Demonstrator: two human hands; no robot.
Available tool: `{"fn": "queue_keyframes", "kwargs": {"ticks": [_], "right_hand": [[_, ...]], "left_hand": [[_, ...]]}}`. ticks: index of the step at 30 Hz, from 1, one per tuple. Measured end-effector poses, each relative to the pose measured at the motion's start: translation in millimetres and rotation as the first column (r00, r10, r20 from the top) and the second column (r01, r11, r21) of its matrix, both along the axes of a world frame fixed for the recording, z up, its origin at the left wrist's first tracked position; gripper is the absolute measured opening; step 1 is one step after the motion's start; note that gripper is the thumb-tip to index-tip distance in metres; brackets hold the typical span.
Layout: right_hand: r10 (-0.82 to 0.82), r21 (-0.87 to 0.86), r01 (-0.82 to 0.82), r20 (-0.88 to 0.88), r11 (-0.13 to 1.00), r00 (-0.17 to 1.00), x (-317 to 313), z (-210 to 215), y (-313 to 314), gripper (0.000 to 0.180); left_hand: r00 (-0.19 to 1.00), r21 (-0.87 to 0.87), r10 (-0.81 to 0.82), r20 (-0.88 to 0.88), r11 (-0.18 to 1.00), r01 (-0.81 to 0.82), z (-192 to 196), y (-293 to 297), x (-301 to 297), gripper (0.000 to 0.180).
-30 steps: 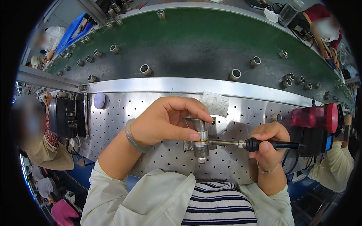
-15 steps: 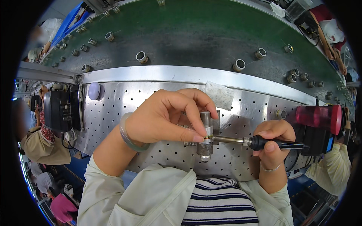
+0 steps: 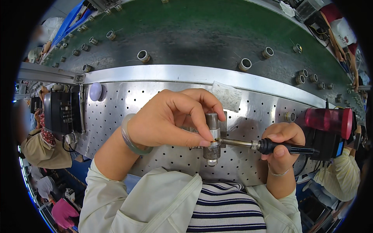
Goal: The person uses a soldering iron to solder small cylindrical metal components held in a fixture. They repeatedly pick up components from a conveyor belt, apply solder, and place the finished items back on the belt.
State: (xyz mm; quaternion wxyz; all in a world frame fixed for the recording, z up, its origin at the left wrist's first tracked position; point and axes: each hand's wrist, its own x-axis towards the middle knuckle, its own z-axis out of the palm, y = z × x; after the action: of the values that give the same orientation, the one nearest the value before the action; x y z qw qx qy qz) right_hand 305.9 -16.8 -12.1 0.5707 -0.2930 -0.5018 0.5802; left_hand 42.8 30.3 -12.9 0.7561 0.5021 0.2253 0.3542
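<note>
My right hand (image 3: 285, 143) grips the black handle of a soldering iron (image 3: 241, 143), which points left. Its metal tip meets the side of a shiny metal ring (image 3: 215, 136) fitted around a grey cylindrical metal holder (image 3: 210, 152) with a rounded near end. On the ring's other side is my left hand (image 3: 176, 118), a clear bangle at its wrist. Thumb and index finger are pinched together against the ring beside a small gold-coloured spot. Whatever lies between those fingertips is too small to make out. The other left fingers curl over the holder's far end.
The perforated metal worktop (image 3: 120, 105) carries a lilac rounded object (image 3: 96, 91), a paper sheet (image 3: 226, 96), a loose ring (image 3: 290, 116) and a pink-red container (image 3: 329, 121). Beyond a metal rail, a green belt (image 3: 186, 35) bears several rings with fine wires. A black device (image 3: 58, 112) stands left; people sit both sides.
The whole view has shifted slightly. Both hands, the soldering iron and the ring keep nearly the same positions relative to one another.
</note>
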Motion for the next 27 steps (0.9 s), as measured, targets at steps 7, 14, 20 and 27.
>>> {"fn": "queue_keyframes", "kwargs": {"ticks": [7,14,20,27], "right_hand": [[-0.011,0.048,0.010,0.020,0.999,1.000,-0.2,0.2,1.2,0.020],[0.011,0.068,-0.013,0.026,0.998,1.000,0.1,1.0,3.4,0.019],[0.031,0.101,-0.033,0.022,0.994,0.999,0.4,0.3,4.5,0.019],[0.012,0.102,-0.017,0.050,0.995,0.999,0.1,1.7,4.4,0.019]], "left_hand": [[0.997,-0.039,-0.071,0.030,0.997,0.072,-2.3,5.5,-2.7,0.024],[0.995,-0.165,-0.096,0.018,0.981,0.098,3.7,5.4,1.6,0.047],[0.996,-0.251,-0.092,-0.013,0.964,0.086,10.3,5.9,2.5,0.055],[0.996,-0.216,-0.086,-0.026,0.973,0.078,13.8,3.7,4.3,0.063]]}}
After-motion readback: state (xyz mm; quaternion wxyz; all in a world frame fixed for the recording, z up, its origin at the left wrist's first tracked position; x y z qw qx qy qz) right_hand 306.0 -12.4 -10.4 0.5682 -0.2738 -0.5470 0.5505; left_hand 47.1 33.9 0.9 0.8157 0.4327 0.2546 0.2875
